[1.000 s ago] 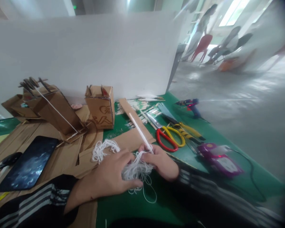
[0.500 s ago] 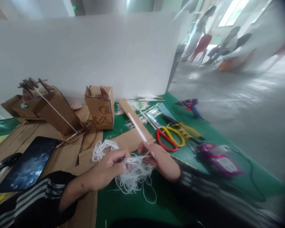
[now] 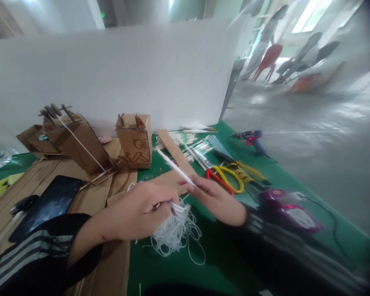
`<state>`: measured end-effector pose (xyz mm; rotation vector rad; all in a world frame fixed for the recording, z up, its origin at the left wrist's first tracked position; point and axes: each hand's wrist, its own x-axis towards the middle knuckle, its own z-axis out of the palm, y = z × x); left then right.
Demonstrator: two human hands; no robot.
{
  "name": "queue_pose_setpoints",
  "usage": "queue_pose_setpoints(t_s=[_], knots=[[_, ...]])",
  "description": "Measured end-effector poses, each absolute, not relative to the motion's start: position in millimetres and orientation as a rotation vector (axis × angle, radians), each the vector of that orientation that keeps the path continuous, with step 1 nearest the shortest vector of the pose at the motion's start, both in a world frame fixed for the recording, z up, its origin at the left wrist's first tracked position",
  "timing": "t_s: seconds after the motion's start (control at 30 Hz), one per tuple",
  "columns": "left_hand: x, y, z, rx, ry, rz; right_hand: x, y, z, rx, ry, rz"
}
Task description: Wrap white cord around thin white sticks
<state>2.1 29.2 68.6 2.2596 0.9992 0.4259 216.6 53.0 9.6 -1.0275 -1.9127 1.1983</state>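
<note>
Left fingers curl tightly over strands of thin white string (image 3: 177, 235), the left hand (image 3: 140, 211) gripping the top of a loose, loopy tangle that hangs over the smooth green tabletop (image 3: 163, 275). The right hand (image 3: 216, 200) pinches a slim, straight white stick (image 3: 174, 166) between thumb and fingers — it slants up and away. Beyond lie a flat cardboard strip (image 3: 174, 149) and metal-bladed scissors (image 3: 202, 157); farther left, a boxy cardboard block (image 3: 135, 143) stands upright — stiff, brown, printed.
</note>
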Motion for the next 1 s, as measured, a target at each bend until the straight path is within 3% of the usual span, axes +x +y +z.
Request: queue_pose_setpoints(t_s=[0.17,0.5,0.63,0.8,1.0], knots=[[11,35,87,2.456,1.037,0.454,229,58,22,-1.059,-1.972,1.187],[2,34,92,2.356,1.180,0.428,262,76,16,-1.181,-2.267,0.530],[4,39,91,2.257,1.109,0.428,254,72,14,-1.006,-2.322,0.603],[23,60,70,2.148,0.931,0.479,234,58,13,-0.721,-2.275,0.971],[37,70,48,2.280,1.011,0.695,223,52,-1,-0.861,-2.039,1.195]])
